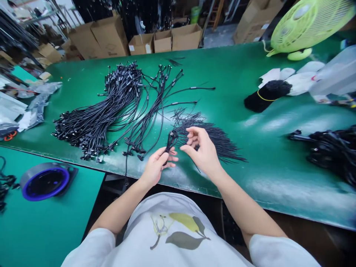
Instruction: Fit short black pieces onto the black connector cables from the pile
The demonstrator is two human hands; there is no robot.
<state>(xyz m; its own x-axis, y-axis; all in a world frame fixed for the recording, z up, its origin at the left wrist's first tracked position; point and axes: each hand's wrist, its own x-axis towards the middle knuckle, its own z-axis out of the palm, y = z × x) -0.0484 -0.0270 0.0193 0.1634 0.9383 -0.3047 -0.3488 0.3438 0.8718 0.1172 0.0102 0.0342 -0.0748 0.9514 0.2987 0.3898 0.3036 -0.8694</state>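
A folded black cable (171, 140) is pinched between the thumb and fingers of my left hand (155, 165), its looped end pointing up and away from me. Close by on the right, my right hand (204, 150) hovers with curled fingers, thumb and index finger apart; I see nothing clearly held in it. Under and behind that hand lies a loose pile of thin black ties (219, 139). Several unfolded black cables (151, 115) lie to the left of it, partly crossing one another. Beyond them spreads a large heap of black cables (111, 100) with small connectors at both ends.
The green table (236, 74) carries a black bundle with a yellow band (264, 94), dark cables (333, 152) at far right, and a yellow-green fan (308, 26). A tape roll (46, 181) rests on the lower left table. Cardboard boxes (186, 37) stand behind.
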